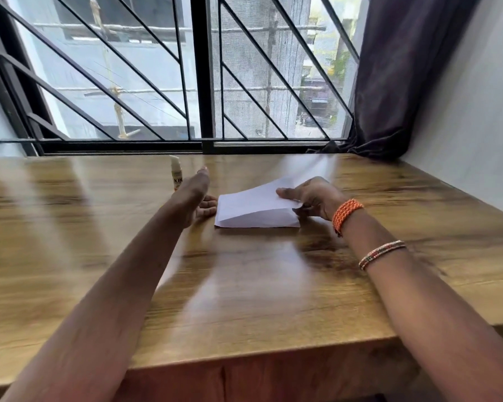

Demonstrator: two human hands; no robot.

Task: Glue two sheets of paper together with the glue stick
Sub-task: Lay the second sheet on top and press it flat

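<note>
L hand (198,195): fingers spread, holds nothing, nearer glue stick (176,173), which stands upright just beyond-left.
R hand (311,198): pinches top paper (253,204) edge.

A wooden table (244,285) stands below a barred window (186,82), a dark, seemingly purple curtain (404,68) rightward

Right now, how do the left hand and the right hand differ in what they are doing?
The left hand holds nothing, fingers extended, beside the upright glue stick; the right hand pinches the top sheet of paper. The left hand sits off the paper's left edge; the right hand lifts its right edge clear of the sheet below. Both are over the wooden table.
</note>
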